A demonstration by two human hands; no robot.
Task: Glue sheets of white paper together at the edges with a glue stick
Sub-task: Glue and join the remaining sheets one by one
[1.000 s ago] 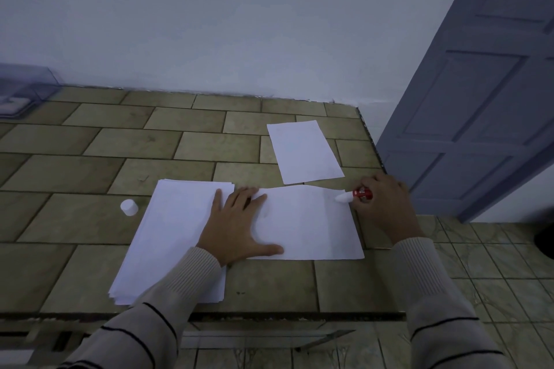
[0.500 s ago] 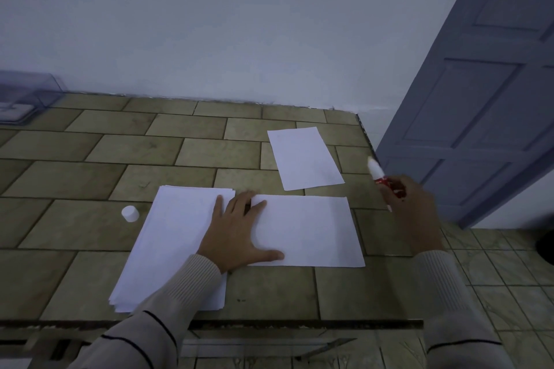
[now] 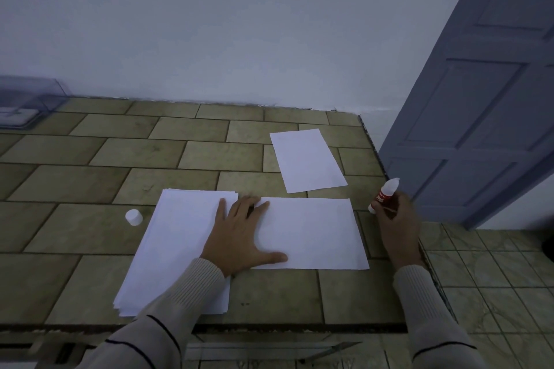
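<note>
A single white sheet lies flat on the tiled counter, and my left hand presses down on its left part with fingers spread. To its left sits a stack of white paper, partly under my left wrist. Another single sheet lies farther back. My right hand holds an uncapped red and white glue stick off the right edge of the near sheet, tip pointing up and away. The glue stick's white cap stands left of the stack.
The tiled counter ends at its right edge beside a blue-grey door. A clear plastic box sits at the far left against the white wall. Floor tiles show at the lower right.
My right hand lifted the glue stick off the near sheet's upper right corner and drew it out past the counter's right edge. My left hand stayed put.
</note>
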